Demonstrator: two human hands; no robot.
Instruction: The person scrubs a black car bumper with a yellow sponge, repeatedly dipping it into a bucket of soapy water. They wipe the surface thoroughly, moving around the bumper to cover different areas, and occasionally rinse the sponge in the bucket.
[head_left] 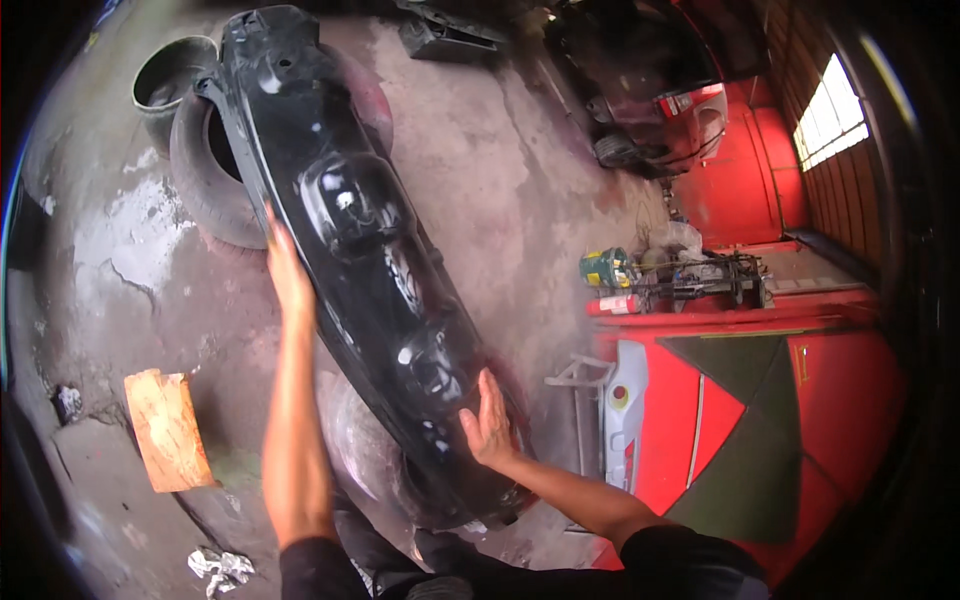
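Observation:
A long, glossy black moulded car part [365, 270] with raised boxy bulges lies slantwise in front of me, from the upper left to my feet. Its far end rests by a worn tyre [205, 165], and another rounded, dusty tyre [355, 435] shows under the near end. My left hand [287, 270] lies along the part's left edge with its fingers stretched forward; the far side of that hand is hidden. Against the right side near the close end, my right hand [488, 430] is flat, fingers straight and thumb apart. Neither hand is wrapped round anything.
A torn piece of cardboard [170, 430] and a crumpled white scrap [220, 570] lie on the stained concrete floor at left. At right are a red-and-dark panel [740, 430], a pale grey car part [625, 410] and a cluttered ledge with a green can [605, 268]. A dark vehicle [635, 80] stands farther off.

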